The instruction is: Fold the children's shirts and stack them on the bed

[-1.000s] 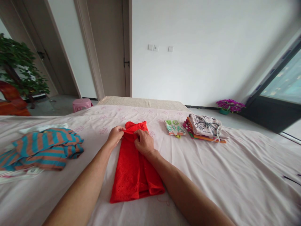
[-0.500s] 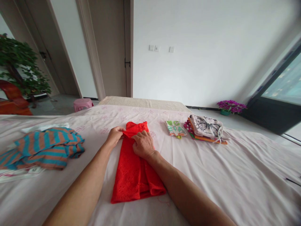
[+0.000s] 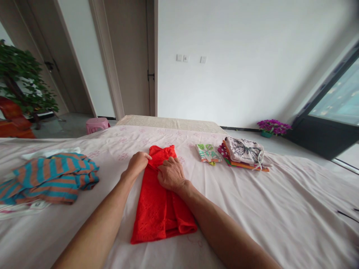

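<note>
A red eyelet garment (image 3: 159, 201) lies lengthwise on the pale pink bed sheet (image 3: 252, 209), folded into a long narrow strip. My left hand (image 3: 137, 163) rests at its upper left edge, fingers curled and pinching the red cloth. My right hand (image 3: 169, 172) lies on top of the garment near its far end, fingers bent and pressing into the cloth. Both forearms reach in from the bottom of the view.
A crumpled teal-and-orange striped garment (image 3: 53, 179) lies to the left. To the right sit a small folded leaf-print cloth (image 3: 208, 152) and a stack of folded clothes with a butterfly print (image 3: 244, 150). Beyond the bed are a pink stool (image 3: 97, 123), a green plant (image 3: 24, 80) and purple flowers (image 3: 273, 126).
Both hands have slid slightly toward me along the garment's far end, and the right hand has flattened down onto the cloth. The far part of the garment now lies smoother.
</note>
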The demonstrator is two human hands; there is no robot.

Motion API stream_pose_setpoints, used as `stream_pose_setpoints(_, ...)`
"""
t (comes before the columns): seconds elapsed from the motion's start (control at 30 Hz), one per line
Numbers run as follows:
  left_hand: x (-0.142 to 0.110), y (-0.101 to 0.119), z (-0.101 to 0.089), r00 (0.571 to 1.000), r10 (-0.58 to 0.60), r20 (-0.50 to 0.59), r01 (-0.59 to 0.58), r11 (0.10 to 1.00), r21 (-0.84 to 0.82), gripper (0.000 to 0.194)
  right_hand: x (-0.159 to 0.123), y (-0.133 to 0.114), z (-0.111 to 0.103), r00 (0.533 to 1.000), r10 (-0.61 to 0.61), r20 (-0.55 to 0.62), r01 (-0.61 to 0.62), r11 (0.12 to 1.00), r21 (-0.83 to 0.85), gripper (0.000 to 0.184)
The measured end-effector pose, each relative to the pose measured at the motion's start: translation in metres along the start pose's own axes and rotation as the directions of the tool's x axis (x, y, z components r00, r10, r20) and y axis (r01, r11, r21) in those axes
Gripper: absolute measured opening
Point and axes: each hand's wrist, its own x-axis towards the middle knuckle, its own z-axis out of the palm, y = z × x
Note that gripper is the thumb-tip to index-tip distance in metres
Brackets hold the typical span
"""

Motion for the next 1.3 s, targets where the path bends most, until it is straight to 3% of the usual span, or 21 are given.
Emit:
stream_pose_setpoints(0.1, -0.006, 0.017, 0.002, 0.988, 0.147, -0.055, -0.144, 0.988, 0.063, 0.038, -0.002, 0.002, -0.001, 0.999, 0.02, -0.043, -0.018, 0.999, 0.049, 0.033)
stream_pose_setpoints(0.2, -0.012, 0.029, 0.014, 0.948, 0.317, -0.018, -0.31, 0.937, 0.16, 0.043, 0.001, 0.01, -0.004, 0.983, 0.154, -0.1, -0.141, 0.982, 0.125, 0.034)
stream_pose_setpoints(0.33, -0.019, 0.027, 0.037, 0.924, 0.374, 0.077, -0.382, 0.899, 0.216, 0.038, 0.013, 0.029, 0.0, 0.939, 0.321, -0.123, -0.288, 0.931, 0.225, 0.04)
stream_pose_setpoints(0.47, -0.027, 0.015, 0.055, 0.909, 0.379, 0.172, -0.416, 0.832, 0.366, 0.046, 0.022, 0.048, 0.016, 0.98, 0.18, 0.085, -0.193, 0.963, 0.187, 0.045)
stream_pose_setpoints(0.53, -0.031, 0.012, 0.059, 0.908, 0.368, 0.202, -0.419, 0.766, 0.487, 0.052, 0.021, 0.056, 0.025, 0.965, 0.138, 0.221, -0.169, 0.978, 0.126, 0.044)
stream_pose_setpoints(0.63, -0.034, 0.011, 0.061, 0.904, 0.374, 0.208, -0.423, 0.7, 0.575, 0.056, 0.018, 0.066, 0.034, 0.926, 0.218, 0.309, -0.244, 0.969, 0.045, 0.046)
stream_pose_setpoints(0.83, -0.044, 0.015, 0.056, 0.892, 0.393, 0.225, -0.447, 0.689, 0.57, 0.065, 0.017, 0.082, 0.035, 0.913, 0.229, 0.338, -0.274, 0.958, 0.091, 0.05)
stream_pose_setpoints(1.0, -0.077, 0.004, 0.035, 0.872, 0.436, 0.223, -0.487, 0.729, 0.48, 0.077, -0.009, 0.086, 0.021, 0.887, 0.325, 0.327, -0.419, 0.865, 0.276, 0.06)
stream_pose_setpoints(1.17, -0.136, -0.012, 0.003, 0.76, 0.547, 0.352, -0.647, 0.689, 0.326, 0.07, -0.073, 0.046, 0.001, 0.959, 0.186, 0.215, -0.234, 0.946, 0.224, 0.065)
stream_pose_setpoints(1.23, -0.158, -0.011, -0.004, 0.698, 0.572, 0.431, -0.706, 0.649, 0.284, 0.064, -0.095, 0.024, -0.007, 0.975, 0.094, 0.201, -0.136, 0.969, 0.207, 0.063)
stream_pose_setpoints(1.3, -0.173, -0.005, -0.007, 0.668, 0.573, 0.475, -0.732, 0.623, 0.277, 0.059, -0.109, 0.007, -0.015, 0.978, 0.031, 0.205, -0.076, 0.973, 0.216, 0.06)
